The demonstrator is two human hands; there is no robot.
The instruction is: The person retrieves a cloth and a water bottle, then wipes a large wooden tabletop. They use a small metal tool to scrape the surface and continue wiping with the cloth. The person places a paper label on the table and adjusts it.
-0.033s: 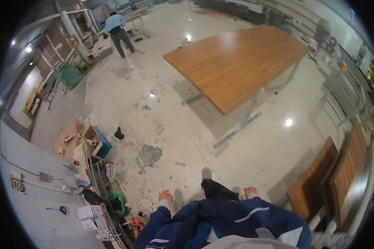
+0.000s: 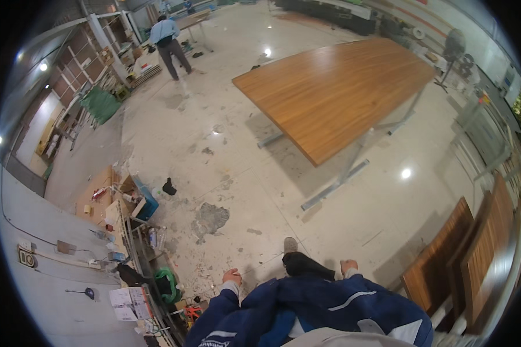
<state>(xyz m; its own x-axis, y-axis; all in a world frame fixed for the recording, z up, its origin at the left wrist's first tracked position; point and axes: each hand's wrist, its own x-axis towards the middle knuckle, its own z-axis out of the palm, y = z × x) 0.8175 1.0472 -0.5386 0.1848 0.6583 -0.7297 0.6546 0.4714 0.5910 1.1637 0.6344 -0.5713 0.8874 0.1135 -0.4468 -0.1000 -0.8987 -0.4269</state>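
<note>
My left hand [image 2: 232,276] hangs low at my side, its fingers curled loosely and nothing seen in them. On the other side, my right hand [image 2: 348,266] is also curled, with no object showing. Neither hand touches anything. Between them my dark-trousered leg and one shoe [image 2: 290,244] stretch forward over the pale floor [image 2: 260,202]. A large brown wooden tabletop [image 2: 336,98] on metal legs stands ahead to the right, well beyond my hands.
Wooden panels [image 2: 480,260] lean at the right. Along the left wall runs a cluttered bench with a blue box [image 2: 146,199] and a green bag [image 2: 167,283]. A person [image 2: 169,46] stands at the far left. A pedestal fan [image 2: 454,46] is at the far right.
The view has shifted slightly, so the tabletop and panels sit a little lower and further right. My shoe shows more clearly ahead of my leg. Both hands remain low.
</note>
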